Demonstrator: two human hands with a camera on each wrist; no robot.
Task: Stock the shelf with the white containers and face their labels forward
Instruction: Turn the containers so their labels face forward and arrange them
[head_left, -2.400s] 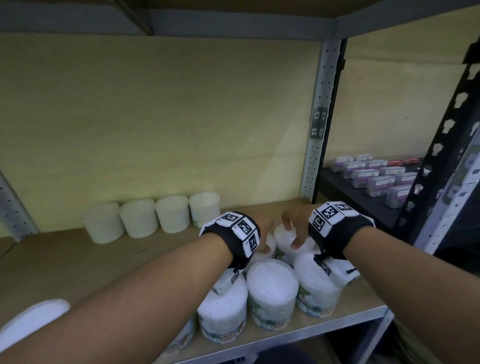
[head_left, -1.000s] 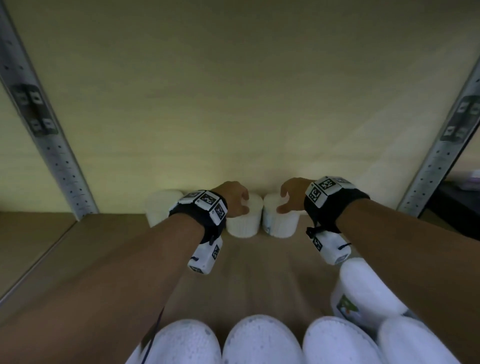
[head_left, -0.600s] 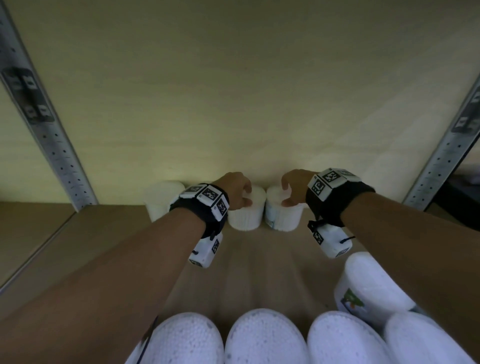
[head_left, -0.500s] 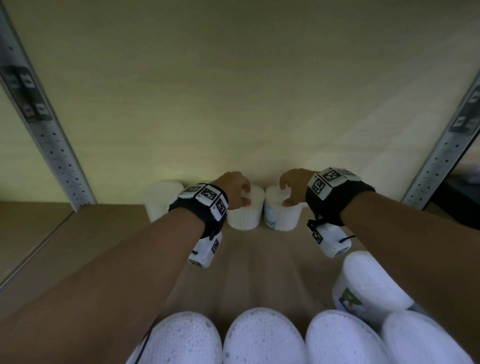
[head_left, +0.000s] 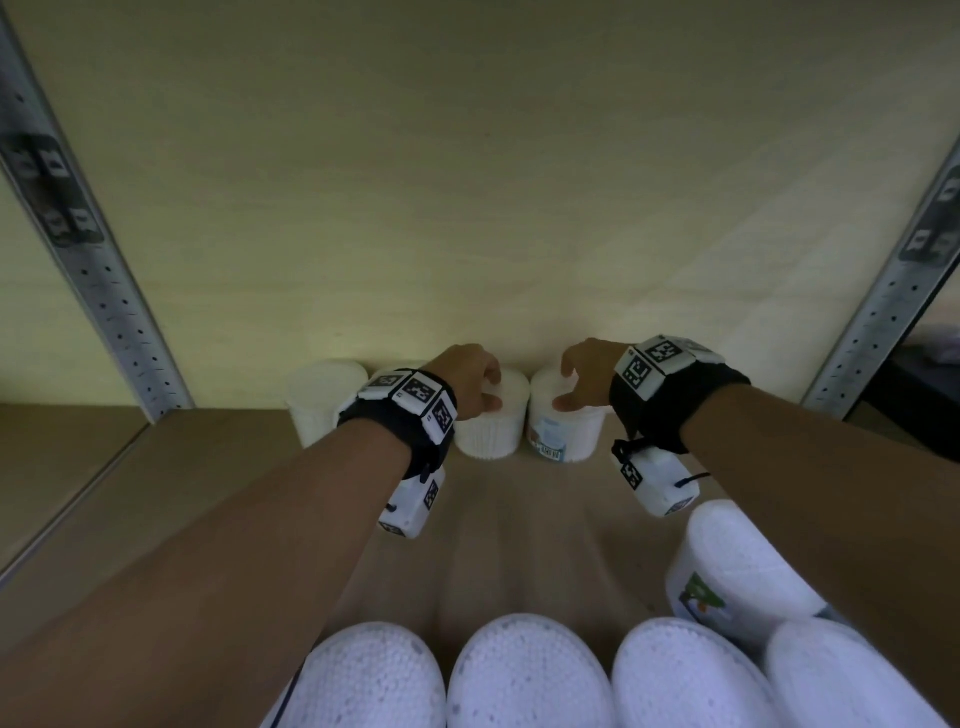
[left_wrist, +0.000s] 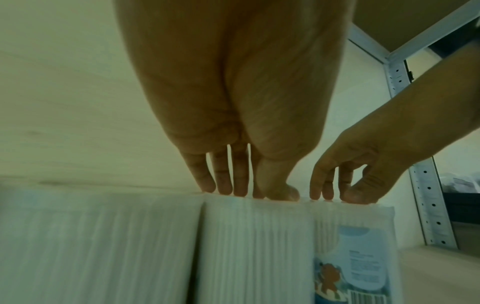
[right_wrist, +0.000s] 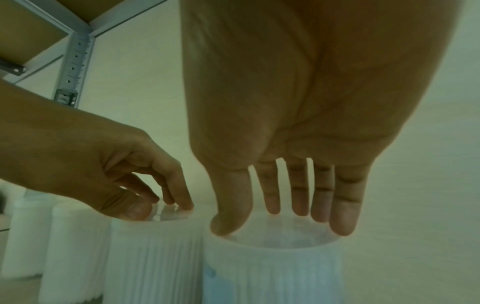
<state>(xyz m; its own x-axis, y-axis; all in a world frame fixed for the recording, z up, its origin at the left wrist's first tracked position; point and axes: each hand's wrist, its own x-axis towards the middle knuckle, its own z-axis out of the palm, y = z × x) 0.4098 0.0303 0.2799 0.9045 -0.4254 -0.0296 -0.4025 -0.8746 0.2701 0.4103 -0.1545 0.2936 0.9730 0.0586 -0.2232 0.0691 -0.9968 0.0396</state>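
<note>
Two white ribbed containers stand side by side against the back wall of the shelf. My left hand (head_left: 478, 387) comes down on the left container (head_left: 488, 436), its fingertips and thumb pinching the lid rim (left_wrist: 254, 246). My right hand (head_left: 574, 387) grips the lid of the right container (head_left: 571, 441) from above, with the thumb on the near rim and the fingers on the far rim (right_wrist: 272, 271). A blue label with a barcode (left_wrist: 355, 263) shows on the right container's front-left side. The left container shows only plain ribs.
More white containers (head_left: 324, 395) continue the back row to the left, one partly behind my left wrist. Several white containers (head_left: 530, 675) line the shelf's front edge, and a labelled one (head_left: 727, 571) stands at the right. Grey perforated uprights (head_left: 104, 291) (head_left: 883, 301) flank the wooden shelf board (head_left: 519, 519).
Both hands went from the front cluster to the back wall, each with a container. In the last second they stay there, and the right container's label has turned further to the front.
</note>
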